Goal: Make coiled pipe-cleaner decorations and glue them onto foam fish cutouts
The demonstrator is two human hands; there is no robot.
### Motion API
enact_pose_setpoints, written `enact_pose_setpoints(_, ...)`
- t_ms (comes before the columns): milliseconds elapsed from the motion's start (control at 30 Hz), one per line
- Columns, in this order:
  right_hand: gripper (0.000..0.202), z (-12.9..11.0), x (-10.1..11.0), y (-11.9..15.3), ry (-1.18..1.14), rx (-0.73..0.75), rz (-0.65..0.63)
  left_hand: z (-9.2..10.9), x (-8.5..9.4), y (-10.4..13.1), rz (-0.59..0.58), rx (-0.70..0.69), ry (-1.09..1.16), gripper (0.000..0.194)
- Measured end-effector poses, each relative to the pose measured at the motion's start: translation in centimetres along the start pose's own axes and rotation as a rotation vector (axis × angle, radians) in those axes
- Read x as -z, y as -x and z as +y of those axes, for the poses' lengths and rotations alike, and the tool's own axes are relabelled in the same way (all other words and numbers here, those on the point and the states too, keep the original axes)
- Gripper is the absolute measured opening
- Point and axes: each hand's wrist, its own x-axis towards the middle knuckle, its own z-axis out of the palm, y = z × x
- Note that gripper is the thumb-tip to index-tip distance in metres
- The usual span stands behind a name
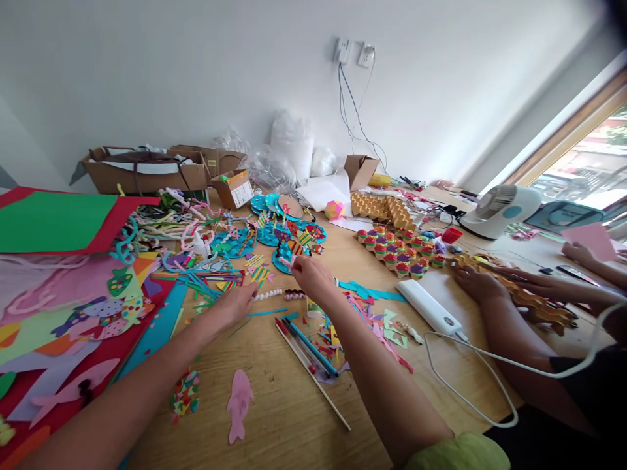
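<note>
Both my arms reach forward over the wooden table. My left hand (238,304) is low over the tabletop, near striped paper fish (258,269) and the left end of a white twisted strip (268,295). Whether its fingers hold anything is too small to tell. Farther forward, my right hand (311,279) has its fingers closed at the edge of a blue decorated disc (283,258), with a small pale pink piece at the fingertips. A dark brown twisted strip (294,295) lies between the hands. Nearer me lies a pink paper fish (240,405).
Pens (313,349) and a wooden stick lie between my arms, among paper scraps. Coloured paper sheets (59,222) cover the left. To the right are painted egg cartons (392,251), a white power bank (434,310) with a cable, a fan (499,210) and other people's hands. Boxes stand behind.
</note>
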Motion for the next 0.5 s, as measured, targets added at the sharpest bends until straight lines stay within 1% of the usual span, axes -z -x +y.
enact_pose_setpoints(100,0.024,-0.3,0.9,1.1,-0.057,0.038,0.003,0.6,-0.1,0.0,-0.018,-0.05,0.002,0.011)
enact_pose_setpoints(167,0.023,-0.7,0.9,1.8,-0.094,0.072,-0.01,1.1,-0.2,0.2,-0.022,-0.083,0.008,0.011)
enact_pose_setpoints(333,0.016,-1.8,-0.5,2.8,-0.145,0.132,-0.074,1.9,-0.4,1.1,-0.008,-0.08,-0.006,0.016)
enact_pose_setpoints(500,0.012,-3.2,-2.0,2.2,-0.161,0.17,-0.111,2.0,-1.0,2.1,0.012,-0.086,-0.011,0.016)
